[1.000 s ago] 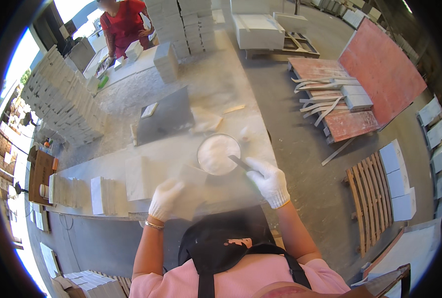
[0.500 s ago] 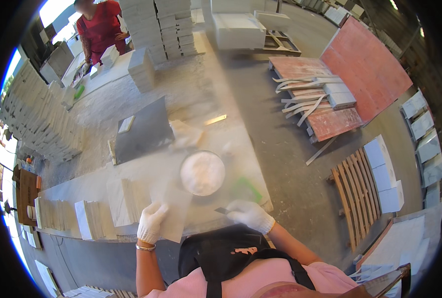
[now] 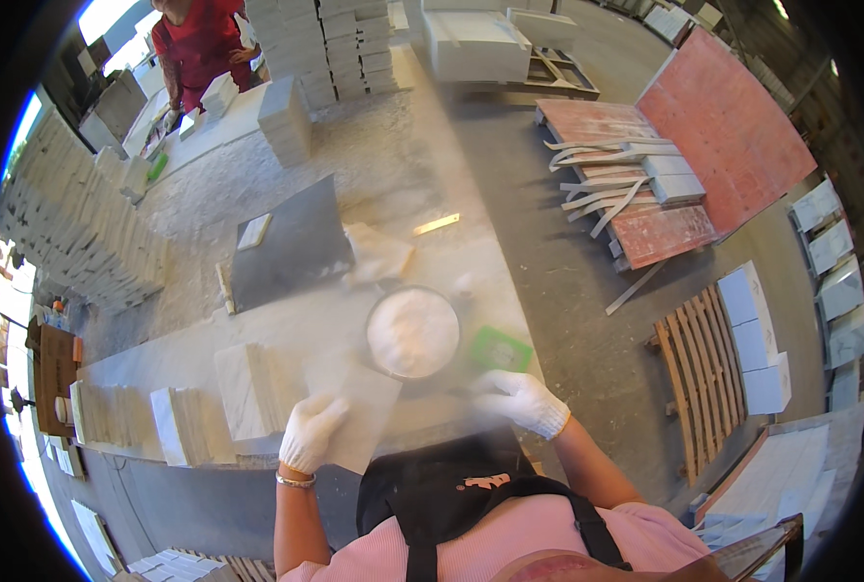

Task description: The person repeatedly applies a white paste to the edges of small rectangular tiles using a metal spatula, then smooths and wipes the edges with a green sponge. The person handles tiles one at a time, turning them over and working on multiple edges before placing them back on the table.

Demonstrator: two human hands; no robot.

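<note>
My left hand, in a white glove, is closed on the edge of a thin white stone tile at the front of the table. My right hand, gloved too, hovers over the table to the right. Its fingers are smeared by motion, so whatever they hold does not show. Just beyond it lies a green rectangular object. A round bowl heaped with white powder sits between and beyond both hands. Left of my left hand, several white tiles stand on edge in groups.
The dusty table carries a dark sheet, a crumpled cloth and a yellow strip. Tall tile stacks rise at the left and back. A person in red stands far left. Pallets are on the floor to the right.
My right hand has moved right and slightly forward, toward the green object; the dark flat tool seen in it before no longer shows. My left hand still holds the tile, which has turned slightly.
</note>
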